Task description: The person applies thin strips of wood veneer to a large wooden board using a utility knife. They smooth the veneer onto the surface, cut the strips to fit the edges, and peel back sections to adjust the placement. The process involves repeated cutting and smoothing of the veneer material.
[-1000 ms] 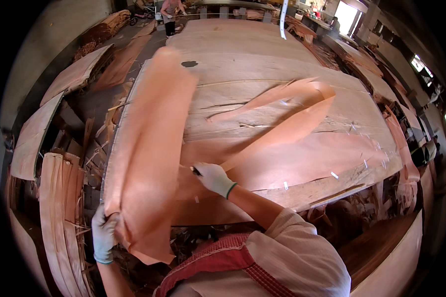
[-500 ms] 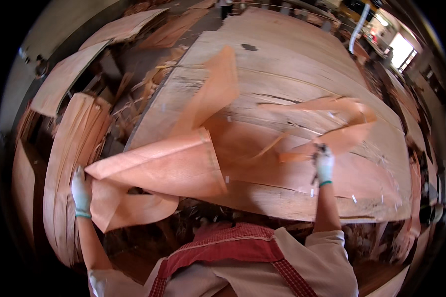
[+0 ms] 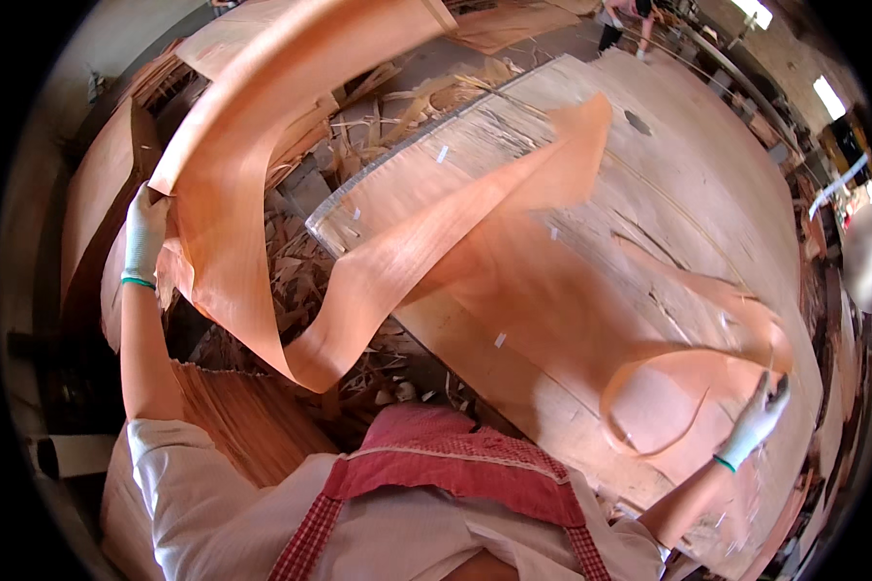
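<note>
My left hand (image 3: 145, 232), in a white glove with a green-edged cuff, is closed on the edge of a long, thin orange wood veneer sheet (image 3: 228, 194) at the left. The sheet curves up and away past the top edge, and its lower part hangs beside the stack and bends back over the veneer pile. At the right, my gloved right hand (image 3: 761, 416) is closed at the end of a narrow, curling veneer strip (image 3: 688, 363). Its fingertips look dark and partly blurred. Both pieces lie over a broad pale stack of veneer (image 3: 552, 407) with small white tape bits.
Broken veneer scraps (image 3: 310, 242) fill the gap left of the stack. Another veneer bundle (image 3: 247, 416) stands by my left elbow. More sheets (image 3: 513, 24) lie at the far side, where another person (image 3: 635, 15) bends over. Scrap piles line the right side.
The view has turned left. My left hand has lifted and swung the large veneer sheet away to the far left. My right hand has moved outward to the right with the curling strip.
</note>
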`<state>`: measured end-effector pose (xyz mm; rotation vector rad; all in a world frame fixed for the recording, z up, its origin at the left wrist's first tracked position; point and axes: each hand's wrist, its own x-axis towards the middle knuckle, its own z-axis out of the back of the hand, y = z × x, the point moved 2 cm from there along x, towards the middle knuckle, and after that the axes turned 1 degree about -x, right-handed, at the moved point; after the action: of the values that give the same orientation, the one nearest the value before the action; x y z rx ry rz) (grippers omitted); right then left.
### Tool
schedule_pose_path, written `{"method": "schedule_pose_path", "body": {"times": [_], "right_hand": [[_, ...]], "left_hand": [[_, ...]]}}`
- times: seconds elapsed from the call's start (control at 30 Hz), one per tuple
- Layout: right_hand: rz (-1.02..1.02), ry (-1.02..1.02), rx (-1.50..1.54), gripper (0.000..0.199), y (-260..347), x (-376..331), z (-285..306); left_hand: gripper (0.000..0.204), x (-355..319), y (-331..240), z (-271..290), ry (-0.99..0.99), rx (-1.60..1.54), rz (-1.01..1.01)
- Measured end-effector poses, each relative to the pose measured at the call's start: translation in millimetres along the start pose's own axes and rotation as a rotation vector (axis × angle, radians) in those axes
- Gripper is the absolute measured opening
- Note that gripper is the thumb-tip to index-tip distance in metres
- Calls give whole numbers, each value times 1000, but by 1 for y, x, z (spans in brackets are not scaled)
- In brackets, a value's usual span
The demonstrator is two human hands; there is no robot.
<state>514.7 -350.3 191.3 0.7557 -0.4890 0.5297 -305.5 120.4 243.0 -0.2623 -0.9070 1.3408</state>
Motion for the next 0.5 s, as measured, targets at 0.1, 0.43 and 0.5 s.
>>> {"method": "schedule_pose_path", "body": {"times": [0.1, 0.43, 0.5], "right_hand": [[106, 363, 479, 40, 66, -19, -92], [-443, 997, 943, 19, 298, -210, -432], [-220, 724, 1037, 22, 327, -221, -462]], "left_hand": [[22, -15, 11, 33, -28, -108, 118], [14, -35, 72, 166, -217, -212, 263], [13, -18, 104, 177, -262, -277, 166]]}}
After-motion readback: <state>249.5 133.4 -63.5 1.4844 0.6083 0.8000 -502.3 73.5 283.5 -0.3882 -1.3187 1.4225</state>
